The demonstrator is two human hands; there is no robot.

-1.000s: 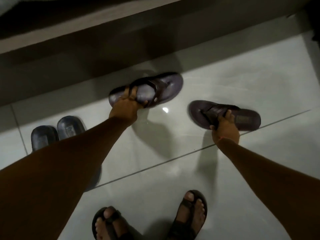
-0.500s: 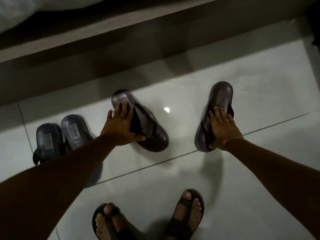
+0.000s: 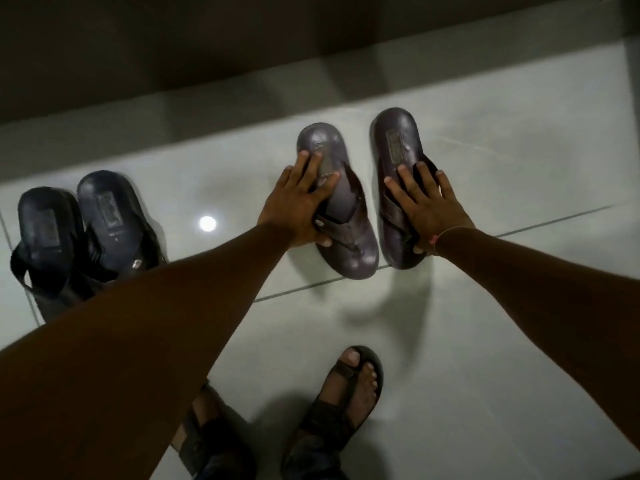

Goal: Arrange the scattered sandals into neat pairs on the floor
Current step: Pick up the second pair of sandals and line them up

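Note:
Two dark brown sandals lie side by side on the pale tiled floor, heels pointing away from me. My left hand (image 3: 299, 199) grips the left brown sandal (image 3: 346, 237), fingers over its insole and thumb at the strap. My right hand (image 3: 424, 206) presses flat on the right brown sandal (image 3: 398, 143), covering its straps. A narrow gap separates the two. At the far left a pair of black sandals (image 3: 104, 216) stands close together, partly hidden behind my left forearm.
My own feet in dark strapped sandals (image 3: 346, 403) stand at the bottom centre. A dark low ledge or wall (image 3: 242, 64) runs along the back. A tile joint (image 3: 554, 220) crosses the floor under the brown pair. A ceiling light reflects on the tile (image 3: 207, 223).
Both hands turned the brown sandals from lying crosswise and apart to pointing the same way, then drew them together until they sit side by side.

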